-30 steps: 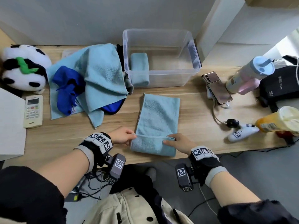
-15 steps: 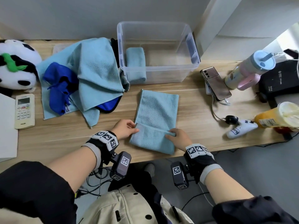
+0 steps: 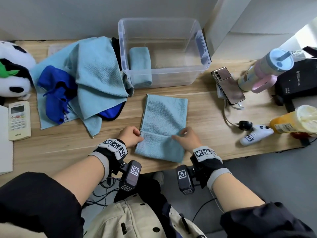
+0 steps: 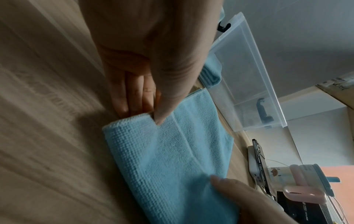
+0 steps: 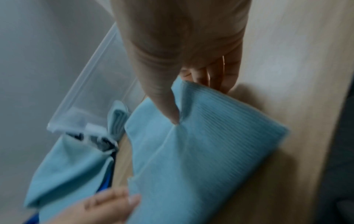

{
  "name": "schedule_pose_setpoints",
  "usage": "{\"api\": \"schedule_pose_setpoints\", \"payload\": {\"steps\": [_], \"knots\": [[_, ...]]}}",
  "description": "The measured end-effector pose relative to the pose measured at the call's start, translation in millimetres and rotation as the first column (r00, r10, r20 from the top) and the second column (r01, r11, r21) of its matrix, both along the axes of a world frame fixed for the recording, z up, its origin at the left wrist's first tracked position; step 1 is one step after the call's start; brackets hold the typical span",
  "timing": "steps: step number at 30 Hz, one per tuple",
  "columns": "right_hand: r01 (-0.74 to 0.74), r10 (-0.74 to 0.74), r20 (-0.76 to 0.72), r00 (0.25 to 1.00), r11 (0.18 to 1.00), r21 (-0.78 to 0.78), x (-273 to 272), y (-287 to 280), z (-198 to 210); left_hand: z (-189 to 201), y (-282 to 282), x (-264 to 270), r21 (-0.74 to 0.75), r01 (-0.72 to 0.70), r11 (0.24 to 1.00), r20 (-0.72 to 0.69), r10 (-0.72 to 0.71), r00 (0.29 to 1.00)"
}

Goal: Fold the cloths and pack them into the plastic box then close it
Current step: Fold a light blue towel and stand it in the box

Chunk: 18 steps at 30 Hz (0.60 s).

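Observation:
A light blue cloth (image 3: 163, 121) lies on the wooden desk (image 3: 60, 148) in a long strip, its near end turned over onto itself. My left hand (image 3: 131, 136) pinches the left end of that turned-over flap (image 4: 153, 121), thumb on top. My right hand (image 3: 186, 139) pinches the flap's right end (image 5: 175, 119), lifting it slightly. Behind the cloth stands the clear plastic box (image 3: 202, 66), open, with one folded light blue cloth (image 3: 139, 66) inside at its left. A heap of unfolded light blue and dark blue cloths (image 3: 82, 81) lies to the box's left.
A panda plush (image 3: 12, 71) and a remote control (image 3: 18, 120) sit at the far left. To the right are a phone (image 3: 228, 85), a lidded tumbler (image 3: 264, 69), a black case (image 3: 298, 83), a white game controller (image 3: 255, 136) and a yellow drink cup (image 3: 295, 120).
Both hands have carried the turned-over flap farther up the cloth, so the doubled part is deeper. The right hand's side of the flap is raised a little.

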State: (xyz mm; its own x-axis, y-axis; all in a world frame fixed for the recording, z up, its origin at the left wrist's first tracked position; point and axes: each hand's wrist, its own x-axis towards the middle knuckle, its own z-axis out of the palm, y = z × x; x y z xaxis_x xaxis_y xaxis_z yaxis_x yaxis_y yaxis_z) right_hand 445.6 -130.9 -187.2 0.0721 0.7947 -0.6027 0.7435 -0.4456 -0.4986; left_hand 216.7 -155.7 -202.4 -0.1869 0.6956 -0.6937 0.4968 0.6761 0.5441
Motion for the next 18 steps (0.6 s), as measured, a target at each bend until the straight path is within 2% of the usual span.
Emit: {"api": "schedule_pose_setpoints", "payload": {"steps": [2, 4, 5, 7, 9, 11, 13, 15, 18], "knots": [[0.108, -0.103, -0.052, 0.993, 0.990, 0.093, 0, 13, 5, 1, 1, -1, -0.016, -0.021, 1.000, 0.018, 0.021, 1.000], [0.119, -0.102, -0.099, 0.990, 0.975, 0.186, -1, 24, 8, 2, 1, -1, -0.023, -0.032, 0.999, 0.024, 0.032, 0.999], [0.108, -0.080, -0.164, 0.983, 0.979, 0.173, -4, 29, 8, 2, 2, -1, -0.027, -0.032, 0.999, 0.024, 0.033, 0.999], [0.063, -0.054, -0.323, 0.945, 0.998, 0.018, -11, 37, 5, 3, 3, -1, -0.041, -0.028, 0.999, 0.023, 0.029, 0.999], [0.086, -0.115, -0.392, 0.913, 0.992, -0.091, -15, 44, -2, 3, 4, -1, -0.048, -0.028, 0.998, 0.032, 0.030, 0.999], [0.244, -0.243, -0.433, 0.868, 0.968, -0.053, -15, 53, -6, 3, 5, -3, -0.060, -0.041, 0.997, 0.050, 0.044, 0.998], [0.320, -0.279, -0.456, 0.845, 0.947, 0.011, -19, 61, -2, 2, 7, -5, -0.084, -0.045, 0.995, 0.061, 0.050, 0.997], [0.256, -0.230, -0.481, 0.846, 0.967, -0.011, -31, 68, 6, 1, 9, -7, -0.111, -0.046, 0.993, 0.077, 0.054, 0.996], [0.005, -0.070, -0.479, 0.875, 0.991, -0.135, -61, 79, 16, 2, 11, -7, -0.137, -0.042, 0.990, 0.114, 0.058, 0.992]]}}
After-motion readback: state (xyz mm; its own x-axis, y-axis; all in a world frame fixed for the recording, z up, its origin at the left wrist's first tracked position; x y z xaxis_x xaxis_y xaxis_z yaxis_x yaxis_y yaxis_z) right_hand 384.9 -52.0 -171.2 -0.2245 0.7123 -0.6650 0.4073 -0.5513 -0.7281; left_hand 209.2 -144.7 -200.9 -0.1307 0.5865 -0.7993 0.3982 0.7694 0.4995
